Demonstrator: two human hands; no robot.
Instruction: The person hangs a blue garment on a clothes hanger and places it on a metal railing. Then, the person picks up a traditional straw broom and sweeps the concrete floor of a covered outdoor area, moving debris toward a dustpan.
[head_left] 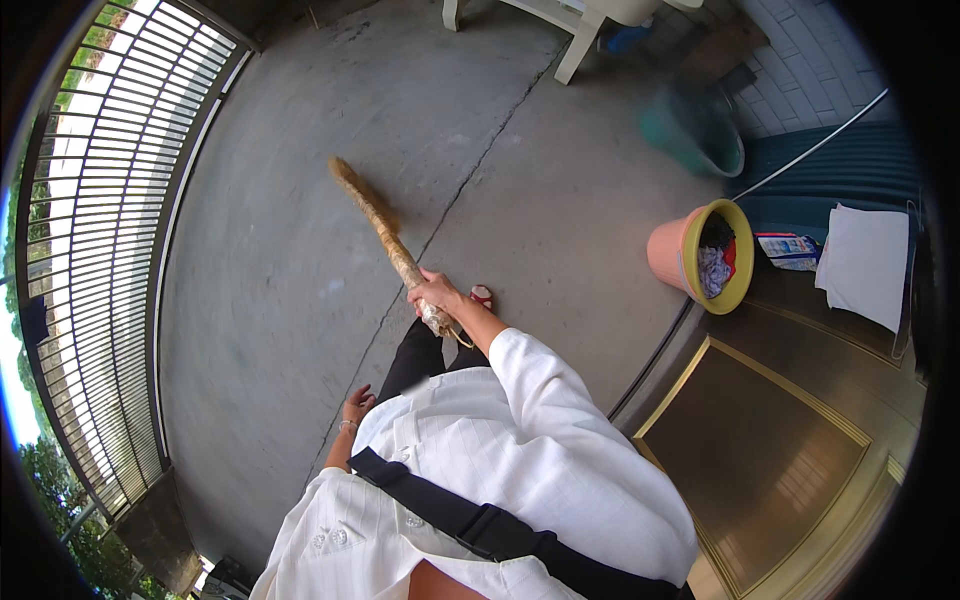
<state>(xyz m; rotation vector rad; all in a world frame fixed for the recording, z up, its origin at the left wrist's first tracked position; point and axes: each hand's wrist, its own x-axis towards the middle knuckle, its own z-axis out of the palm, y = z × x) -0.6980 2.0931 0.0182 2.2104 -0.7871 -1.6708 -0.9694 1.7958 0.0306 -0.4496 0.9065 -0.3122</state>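
Observation:
A long straw-coloured broom slants out over the grey floor, ahead of me and to the left. My right hand is wrapped round its pale handle, near the end closest to my body, where a cord loop dangles. The far, bristly end looks brown and a little blurred. By my left hip hangs my left hand, holding nothing, its fingers loosely apart and a bracelet on the wrist.
Metal bars run along the left. To the right stand a pink bucket with a yellow rim, holding cloths, and a green tub. A brown door panel is at lower right; white furniture legs stand at the far side.

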